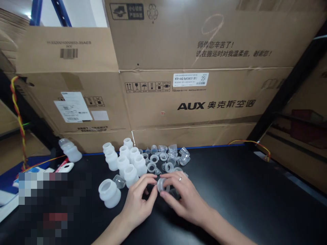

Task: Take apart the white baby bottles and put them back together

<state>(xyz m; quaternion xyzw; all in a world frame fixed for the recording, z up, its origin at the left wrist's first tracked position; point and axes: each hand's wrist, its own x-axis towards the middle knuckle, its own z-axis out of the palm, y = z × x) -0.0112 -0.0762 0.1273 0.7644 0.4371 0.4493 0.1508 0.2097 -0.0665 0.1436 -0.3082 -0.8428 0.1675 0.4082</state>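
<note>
Both hands, left hand (138, 200) and right hand (185, 197), pinch one clear ring (161, 184) between fingertips. Frosted white bottles (127, 161) stand behind, apparently empty, beside loose clear caps (168, 154).

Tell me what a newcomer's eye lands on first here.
The two hands at the bottom centre draw the eye first: the left hand and the right hand meet around a small clear plastic ring over the black table. Just behind them lies a cluster of white plastic bottles and small clear caps. A wall of cardboard boxes printed AUX fills the background.
</note>
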